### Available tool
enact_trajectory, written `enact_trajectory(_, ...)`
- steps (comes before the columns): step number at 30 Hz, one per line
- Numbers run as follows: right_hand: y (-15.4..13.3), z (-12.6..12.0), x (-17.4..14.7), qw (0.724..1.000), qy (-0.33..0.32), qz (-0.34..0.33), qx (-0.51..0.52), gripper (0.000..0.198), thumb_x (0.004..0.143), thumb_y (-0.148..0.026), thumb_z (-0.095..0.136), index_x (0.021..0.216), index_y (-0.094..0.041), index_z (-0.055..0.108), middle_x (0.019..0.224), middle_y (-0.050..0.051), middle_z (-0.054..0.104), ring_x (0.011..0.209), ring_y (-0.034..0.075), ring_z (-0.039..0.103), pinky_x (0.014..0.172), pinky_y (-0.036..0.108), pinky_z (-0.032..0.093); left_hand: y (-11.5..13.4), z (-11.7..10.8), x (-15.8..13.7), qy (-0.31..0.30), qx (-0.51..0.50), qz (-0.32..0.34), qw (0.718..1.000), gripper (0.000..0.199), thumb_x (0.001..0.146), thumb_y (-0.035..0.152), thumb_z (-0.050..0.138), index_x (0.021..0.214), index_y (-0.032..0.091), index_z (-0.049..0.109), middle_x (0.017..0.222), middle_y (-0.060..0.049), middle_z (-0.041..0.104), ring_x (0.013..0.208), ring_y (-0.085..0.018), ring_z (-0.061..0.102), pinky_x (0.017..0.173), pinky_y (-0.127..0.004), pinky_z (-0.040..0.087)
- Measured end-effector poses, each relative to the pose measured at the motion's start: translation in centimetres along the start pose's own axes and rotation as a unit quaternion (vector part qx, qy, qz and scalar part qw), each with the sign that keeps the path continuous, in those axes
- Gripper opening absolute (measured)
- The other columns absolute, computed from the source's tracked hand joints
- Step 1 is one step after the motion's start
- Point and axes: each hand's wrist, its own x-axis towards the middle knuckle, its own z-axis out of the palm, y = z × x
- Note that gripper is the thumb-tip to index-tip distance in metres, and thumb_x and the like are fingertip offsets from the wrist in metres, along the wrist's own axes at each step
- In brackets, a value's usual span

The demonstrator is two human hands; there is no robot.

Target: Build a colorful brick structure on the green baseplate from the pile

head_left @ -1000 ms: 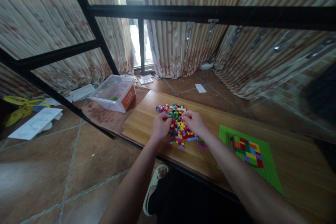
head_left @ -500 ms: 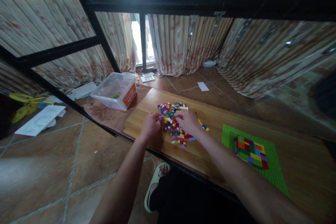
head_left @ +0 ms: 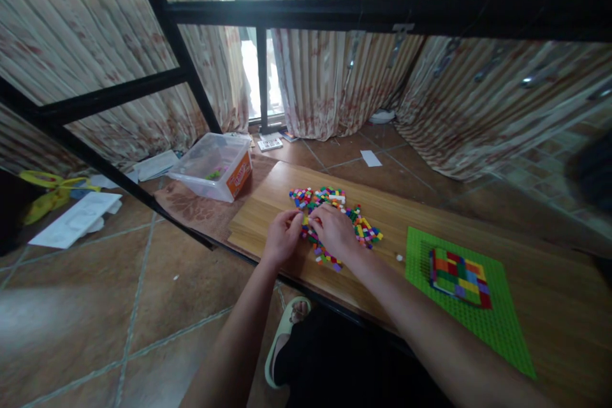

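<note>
Small coloured toy bricks (head_left: 366, 229) lie in a loose heap on the wooden board. Over the near part of this heap, my left hand (head_left: 283, 237) has its thumb and fingertips pinched at a yellow brick (head_left: 306, 220). My right hand (head_left: 337, 233) meets it from the other side, fingers curled and closed at the same brick. Its fingertips are partly hidden, and the hand covers the heap's middle. To the right, a green baseplate (head_left: 482, 331) carries a flat block of red, green, yellow, orange and blue bricks (head_left: 459, 278).
A clear plastic box (head_left: 203, 188) with an orange label stands at the board's left end. One white brick (head_left: 399, 257) lies alone beside the baseplate. Black metal bars (head_left: 335, 14) cross in front of the curtains. A white moulded tray (head_left: 71, 220) is on the tiled floor.
Both hands have drawn closer together over the heap, and a yellow brick now shows between their fingertips. The left hand has shifted right and the right hand slightly nearer.
</note>
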Motion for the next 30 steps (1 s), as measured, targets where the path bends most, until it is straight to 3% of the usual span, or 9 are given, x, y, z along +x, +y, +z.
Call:
enact_trajectory(4,-0.5,0.3,-2.2,0.975,0.018,0.04,0.217,0.012,0.087,-0.025,0.055,0.083,-0.021,0.066,0.082,0.002,0.067,0.075,0.016,0.059,0.071,0.027,0.043,1.3,0.5,-2.5,-0.043,-0.2,-0.071,0.976,0.027,0.073,0.04,0.068,0.081,0.015,0.063,0.061,0.004,0.056,0.052,-0.006,0.044,0.052,-0.019,0.035)
enact_trajectory(9,-1.3,0.6,-4.7,0.853,0.019,0.169,0.494,0.018,0.077,-0.037,0.066,0.079,-0.02,0.068,0.067,0.0,0.065,0.058,0.013,0.055,0.056,0.026,0.044,2.3,0.7,-5.1,-0.027,-0.304,-0.144,0.941,0.032,0.062,0.039,0.079,0.079,0.014,0.065,0.062,0.003,0.056,0.051,-0.004,0.043,0.05,-0.018,0.036)
enact_trajectory(14,-1.2,-0.3,-6.0,0.733,-0.006,0.24,0.637,0.024,0.065,-0.038,0.076,0.075,-0.017,0.07,0.062,-0.002,0.062,0.055,0.009,0.052,0.055,0.025,0.043,2.7,1.1,-6.4,-0.047,-0.377,-0.219,0.899,0.033,0.055,0.034,0.085,0.075,0.014,0.068,0.066,0.001,0.061,0.057,-0.006,0.053,0.058,-0.019,0.046)
enact_trajectory(17,-0.9,-0.8,-6.5,0.66,-0.013,0.273,0.7,0.023,0.062,-0.033,0.078,0.077,-0.018,0.068,0.069,-0.002,0.064,0.059,0.009,0.054,0.058,0.023,0.044,3.1,1.5,-6.8,-0.038,-0.387,-0.227,0.893,0.033,0.056,0.033,0.085,0.079,0.015,0.069,0.068,0.0,0.063,0.06,-0.007,0.057,0.063,-0.02,0.049)
enact_trajectory(19,-0.9,-1.0,-6.8,0.63,-0.017,0.287,0.721,0.022,0.063,-0.031,0.075,0.079,-0.019,0.066,0.068,-0.002,0.062,0.057,0.009,0.053,0.055,0.022,0.042,3.4,1.8,-7.1,-0.034,-0.383,-0.217,0.897,0.033,0.057,0.033,0.084,0.081,0.015,0.07,0.07,0.0,0.065,0.062,-0.007,0.058,0.066,-0.02,0.05)
enact_trajectory(21,-1.3,-1.1,-6.9,0.627,-0.021,0.291,0.723,0.021,0.065,-0.033,0.072,0.079,-0.019,0.063,0.064,-0.004,0.059,0.053,0.008,0.049,0.049,0.021,0.038,3.8,2.1,-7.4,-0.037,-0.372,-0.202,0.905,0.031,0.059,0.032,0.082,0.081,0.015,0.07,0.069,0.0,0.065,0.061,-0.007,0.057,0.066,-0.021,0.05)
enact_trajectory(22,-1.5,-1.1,-7.0,0.639,-0.018,0.289,0.712,0.021,0.067,-0.036,0.071,0.077,-0.019,0.062,0.061,-0.004,0.057,0.05,0.008,0.046,0.046,0.021,0.034,4.0,2.2,-7.5,-0.04,-0.363,-0.195,0.91,0.029,0.061,0.032,0.081,0.081,0.015,0.07,0.069,0.0,0.065,0.061,-0.007,0.057,0.066,-0.021,0.049)
enact_trajectory(27,-2.8,-0.8,-7.5,0.747,0.051,0.271,0.604,0.028,0.068,-0.044,0.071,0.065,-0.021,0.057,0.048,-0.007,0.046,0.042,0.007,0.036,0.04,0.022,0.024,4.5,2.6,-8.7,-0.016,-0.288,-0.179,0.94,0.023,0.066,0.035,0.076,0.076,0.015,0.068,0.065,0.0,0.064,0.058,-0.008,0.056,0.058,-0.02,0.045)
enact_trajectory(30,-3.1,-0.1,-8.4,0.746,0.068,0.28,0.6,0.029,0.067,-0.045,0.072,0.064,-0.02,0.058,0.045,-0.008,0.043,0.041,0.007,0.034,0.04,0.022,0.023,4.3,2.6,-9.5,0.003,-0.291,-0.189,0.938,0.024,0.064,0.035,0.077,0.073,0.015,0.067,0.063,0.0,0.063,0.056,-0.008,0.055,0.057,-0.02,0.044)
